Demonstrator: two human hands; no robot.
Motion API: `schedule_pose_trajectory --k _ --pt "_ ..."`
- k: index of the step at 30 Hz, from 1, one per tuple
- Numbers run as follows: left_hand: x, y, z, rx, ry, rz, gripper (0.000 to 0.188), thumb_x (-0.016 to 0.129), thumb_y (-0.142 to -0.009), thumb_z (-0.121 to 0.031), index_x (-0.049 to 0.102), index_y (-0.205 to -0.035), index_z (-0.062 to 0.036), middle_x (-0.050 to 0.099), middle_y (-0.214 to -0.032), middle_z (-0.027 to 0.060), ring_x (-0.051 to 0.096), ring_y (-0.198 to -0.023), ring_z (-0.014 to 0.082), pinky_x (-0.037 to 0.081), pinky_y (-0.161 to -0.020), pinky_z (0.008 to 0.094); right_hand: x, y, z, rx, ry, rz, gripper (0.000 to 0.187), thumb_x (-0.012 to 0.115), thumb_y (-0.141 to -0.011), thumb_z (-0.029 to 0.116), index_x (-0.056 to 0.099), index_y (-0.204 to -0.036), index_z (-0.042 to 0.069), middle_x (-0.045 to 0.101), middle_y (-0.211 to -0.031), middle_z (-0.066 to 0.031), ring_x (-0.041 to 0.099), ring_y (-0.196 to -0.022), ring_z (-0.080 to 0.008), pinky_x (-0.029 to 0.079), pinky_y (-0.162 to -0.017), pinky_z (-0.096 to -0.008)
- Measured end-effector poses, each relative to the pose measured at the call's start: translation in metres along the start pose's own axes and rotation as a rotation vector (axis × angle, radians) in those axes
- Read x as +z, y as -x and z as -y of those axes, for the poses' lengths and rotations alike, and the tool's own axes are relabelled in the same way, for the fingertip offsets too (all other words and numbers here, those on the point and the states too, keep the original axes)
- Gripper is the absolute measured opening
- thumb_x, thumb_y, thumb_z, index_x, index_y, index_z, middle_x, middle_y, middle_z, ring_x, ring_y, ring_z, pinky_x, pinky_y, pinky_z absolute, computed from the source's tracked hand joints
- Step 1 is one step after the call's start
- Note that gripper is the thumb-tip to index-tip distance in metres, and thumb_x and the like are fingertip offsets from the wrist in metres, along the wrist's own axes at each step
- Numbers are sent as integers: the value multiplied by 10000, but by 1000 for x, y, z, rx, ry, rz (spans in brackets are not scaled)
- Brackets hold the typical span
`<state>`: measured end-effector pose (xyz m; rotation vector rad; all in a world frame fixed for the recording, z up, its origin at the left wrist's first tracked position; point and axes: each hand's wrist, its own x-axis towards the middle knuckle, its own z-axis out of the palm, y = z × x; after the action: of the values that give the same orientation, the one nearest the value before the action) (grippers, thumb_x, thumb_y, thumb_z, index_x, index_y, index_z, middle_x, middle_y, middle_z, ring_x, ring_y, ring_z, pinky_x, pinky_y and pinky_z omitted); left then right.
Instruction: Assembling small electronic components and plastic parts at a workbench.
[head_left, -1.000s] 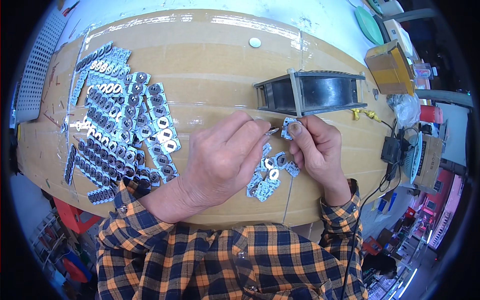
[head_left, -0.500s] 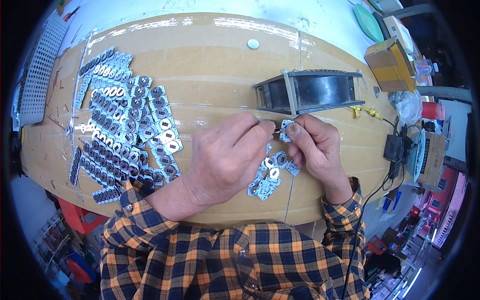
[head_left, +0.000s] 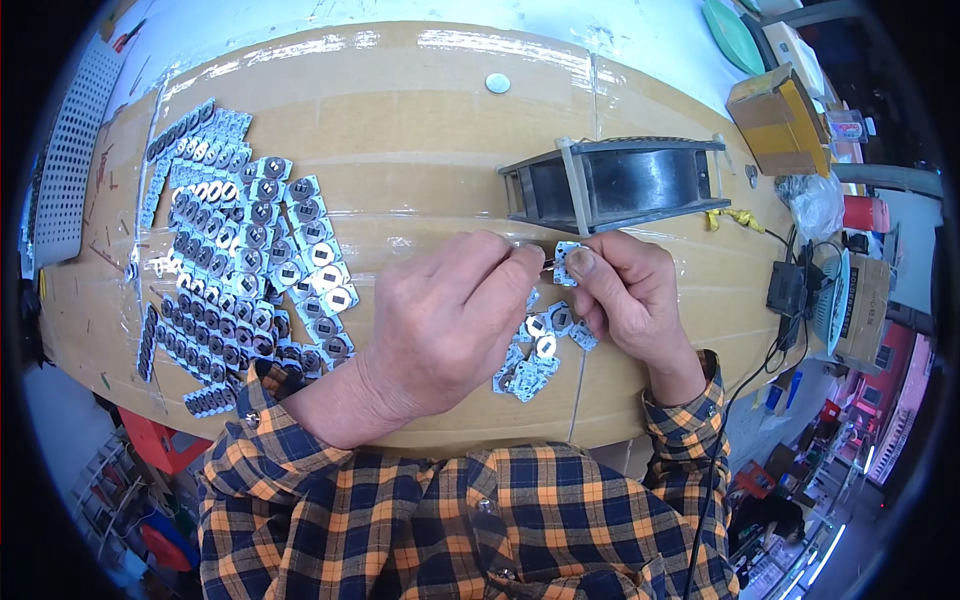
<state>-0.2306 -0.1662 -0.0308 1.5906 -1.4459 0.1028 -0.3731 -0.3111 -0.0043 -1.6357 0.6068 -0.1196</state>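
Note:
Between the thumb and fingers of my right hand (head_left: 640,300) a small pale-blue circuit board (head_left: 564,263) is pinched upright, its face turned to the left. My left hand (head_left: 450,320) is closed, thumb against forefinger, just left of that board. A thin dark tip shows between the two, too small to name; the rest of it is hidden in my left fingers. Below both hands lies a loose pile of similar circuit boards (head_left: 528,377), some carrying round dark or shiny discs.
Rows of joined circuit boards (head_left: 215,260) cover the cardboard's left part. A black fan (head_left: 630,185) stands beyond my right hand. A shiny round disc (head_left: 498,83) lies at the back. On the right are a cardboard box (head_left: 780,120) and a black adapter (head_left: 788,288) with cables.
Both hands keep their grip and stay almost in place beside the board. The view has shifted slightly, so the table's things sit a little farther left.

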Motion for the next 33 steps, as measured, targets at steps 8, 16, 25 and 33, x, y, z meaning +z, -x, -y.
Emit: schedule_pose_trajectory --k 8,16,25,33 --pt "-6 -2 -5 -84 55 62 297 716 -698 85 664 -984 26 637 -822 124 644 -645 257 491 -528 330 -1 0 0 23 17 -6 257 543 -1012 179 618 -844 -1 535 -550 21 442 -424 -19 326 -391 -186" --pt "-5 -1 -4 -61 40 31 290 718 -700 84 665 -979 30 637 -820 127 640 -636 251 485 -518 329 -1 0 -1 -21 37 12 261 537 -1018 191 609 -856 0 527 -549 25 442 -428 -20 327 -395 -183" --pt "-4 -2 -2 -22 16 -22 291 695 -677 28 648 -964 35 583 -790 89 607 -628 212 481 -499 315 1 -2 3 42 -58 29 258 502 -1034 188 582 -849 29 530 -585 21 445 -442 -20 341 -405 -184" --pt "-5 -2 -3 -17 17 -33 310 705 -663 26 648 -968 31 586 -797 87 610 -633 212 481 -502 313 2 -2 2 68 -175 56 279 497 -1038 214 582 -841 36 522 -586 26 440 -422 -21 335 -384 -180"
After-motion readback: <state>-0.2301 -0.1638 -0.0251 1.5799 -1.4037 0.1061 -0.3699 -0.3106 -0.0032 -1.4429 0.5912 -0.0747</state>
